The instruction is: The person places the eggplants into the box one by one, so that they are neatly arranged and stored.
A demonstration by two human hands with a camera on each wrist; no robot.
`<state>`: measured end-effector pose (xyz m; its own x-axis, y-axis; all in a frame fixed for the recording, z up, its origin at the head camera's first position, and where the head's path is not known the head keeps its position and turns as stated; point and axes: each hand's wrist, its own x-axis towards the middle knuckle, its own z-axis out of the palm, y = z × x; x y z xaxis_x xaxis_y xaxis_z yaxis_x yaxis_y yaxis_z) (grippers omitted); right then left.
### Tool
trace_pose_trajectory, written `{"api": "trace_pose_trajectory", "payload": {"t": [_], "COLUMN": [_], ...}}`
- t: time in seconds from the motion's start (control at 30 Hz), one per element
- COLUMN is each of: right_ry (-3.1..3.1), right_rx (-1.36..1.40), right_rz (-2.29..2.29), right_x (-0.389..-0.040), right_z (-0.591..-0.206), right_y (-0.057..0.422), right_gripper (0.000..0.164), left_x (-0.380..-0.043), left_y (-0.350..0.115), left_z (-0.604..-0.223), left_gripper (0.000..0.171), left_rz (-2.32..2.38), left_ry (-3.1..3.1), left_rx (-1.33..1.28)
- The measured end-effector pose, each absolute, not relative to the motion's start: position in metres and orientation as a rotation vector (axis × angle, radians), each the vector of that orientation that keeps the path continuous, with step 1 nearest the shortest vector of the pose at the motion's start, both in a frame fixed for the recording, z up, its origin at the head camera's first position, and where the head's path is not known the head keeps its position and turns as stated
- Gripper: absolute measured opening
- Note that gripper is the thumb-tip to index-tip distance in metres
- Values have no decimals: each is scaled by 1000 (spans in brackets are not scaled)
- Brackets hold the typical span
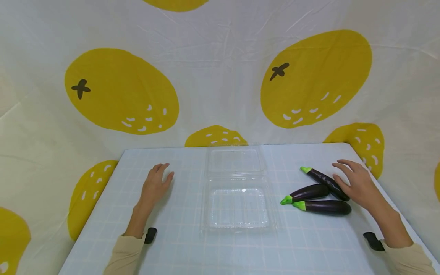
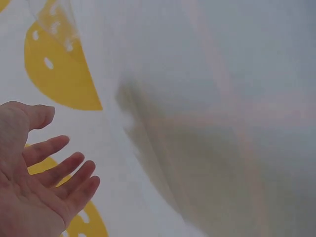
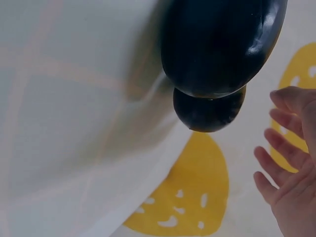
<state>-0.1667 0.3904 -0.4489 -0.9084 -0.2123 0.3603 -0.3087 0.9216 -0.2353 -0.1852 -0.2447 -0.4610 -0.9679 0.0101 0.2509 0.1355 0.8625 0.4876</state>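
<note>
Three dark purple eggplants with green stem ends lie together at the right of the table in the head view: a rear eggplant (image 1: 324, 180), a middle eggplant (image 1: 310, 191) and a front eggplant (image 1: 328, 207). My right hand (image 1: 357, 185) is over the right end of the rear one, fingers spread and loosely bent, holding nothing. From the right wrist, the rounded end of an eggplant (image 3: 222, 44) shows beside that hand. Left of centre, my left hand (image 1: 155, 184) hovers with relaxed fingers and an empty palm. Between the hands sits a clear plastic clamshell box (image 1: 238, 229), lid (image 1: 235, 160) folded back.
A pale checked cloth covers the table (image 1: 178, 252). Behind it hangs a white curtain (image 1: 220, 76) printed with large yellow fruit. Black straps (image 1: 150, 235) show at both wrists.
</note>
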Motion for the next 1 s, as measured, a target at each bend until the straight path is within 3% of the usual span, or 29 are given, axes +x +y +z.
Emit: {"api": "trace_pose_trajectory", "payload": {"t": [0.47, 1.0], "right_ry": [-2692, -2684], "right_rx": [464, 547], "right_rz": [457, 543], "right_x": [-154, -131], "right_z": [-450, -452], "right_y": [377, 365], "right_gripper": [43, 49], "left_x": [-176, -166], "left_y": [-222, -190], "left_z": [-463, -465], "left_gripper": [46, 41], "left_rz": [-1012, -1322], "left_ry": [-2785, -2601], "left_rx": [-91, -235]}}
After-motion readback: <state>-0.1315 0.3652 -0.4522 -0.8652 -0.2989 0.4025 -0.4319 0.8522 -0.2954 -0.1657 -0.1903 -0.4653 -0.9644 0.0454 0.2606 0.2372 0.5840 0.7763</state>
